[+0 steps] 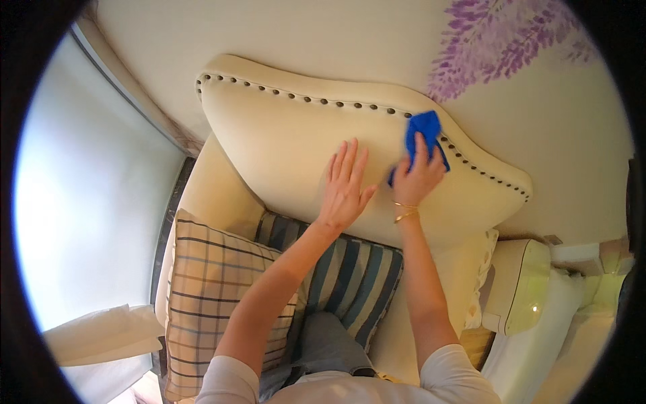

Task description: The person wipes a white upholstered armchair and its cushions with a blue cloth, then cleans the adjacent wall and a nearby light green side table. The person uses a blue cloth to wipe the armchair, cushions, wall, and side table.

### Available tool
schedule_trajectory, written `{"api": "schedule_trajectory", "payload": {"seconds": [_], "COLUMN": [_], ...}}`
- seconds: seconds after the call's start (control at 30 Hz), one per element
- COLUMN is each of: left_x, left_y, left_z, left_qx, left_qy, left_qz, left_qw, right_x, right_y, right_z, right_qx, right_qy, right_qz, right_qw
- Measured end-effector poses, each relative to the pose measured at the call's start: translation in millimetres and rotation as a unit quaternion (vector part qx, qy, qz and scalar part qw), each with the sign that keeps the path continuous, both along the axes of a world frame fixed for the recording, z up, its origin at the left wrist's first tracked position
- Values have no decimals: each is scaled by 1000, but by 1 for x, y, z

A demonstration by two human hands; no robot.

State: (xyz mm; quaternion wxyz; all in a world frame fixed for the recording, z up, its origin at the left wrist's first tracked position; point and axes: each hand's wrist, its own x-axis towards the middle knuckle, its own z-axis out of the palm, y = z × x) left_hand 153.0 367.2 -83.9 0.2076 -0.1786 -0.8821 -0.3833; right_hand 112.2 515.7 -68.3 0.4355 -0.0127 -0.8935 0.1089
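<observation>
A cream upholstered chair back (282, 146) with a curved top and a row of dark nailheads stands before me. My left hand (345, 187) rests flat on its padding, fingers spread, with nothing in it. To the right, my right hand (419, 174) presses a folded blue cloth (425, 129) against the padding, over part of the nailhead row. Gold bangles circle the right wrist. Below my arms, a blue-striped cushion (348, 272) and a checked cushion (212, 298) lie on the seat. My knee in grey trousers is against the striped cushion.
Behind the chair rises a wall (323, 35) painted with purple flowers (484, 45). A bright frosted window panel (91, 202) is at the left, with beige fabric (106, 336) near its lower end. A white rounded cabinet or box (522, 288) stands at the right.
</observation>
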Motion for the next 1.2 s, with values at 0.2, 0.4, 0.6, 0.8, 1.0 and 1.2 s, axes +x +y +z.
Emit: {"api": "schedule_trajectory", "payload": {"seconds": [0.2, 0.4, 0.6, 0.8, 1.0, 1.2], "left_x": [-49, -62, -40, -21, -1, -18], "left_y": [-51, -96, -8, 179, 247, 147], "left_z": [8, 9, 22, 53, 29, 45], "left_qx": [113, 152, 59, -19, -112, -63], "left_qy": [88, -33, 10, 5, 22, 10], "left_qz": [104, 187, 93, -156, -194, -122], "left_qw": [984, 970, 994, 988, 974, 991], "right_x": [-42, -62, -30, 15, 50, 28], "right_y": [-128, -176, -62, 175, 184, 82], "right_z": [-19, -9, 16, -27, -58, -35], "right_qx": [68, 88, 77, 50, -95, -54], "right_qy": [-61, -96, -98, 54, 58, 13], "right_qz": [212, 307, 302, 139, -87, -48], "right_qw": [973, 943, 945, 988, 990, 997]}}
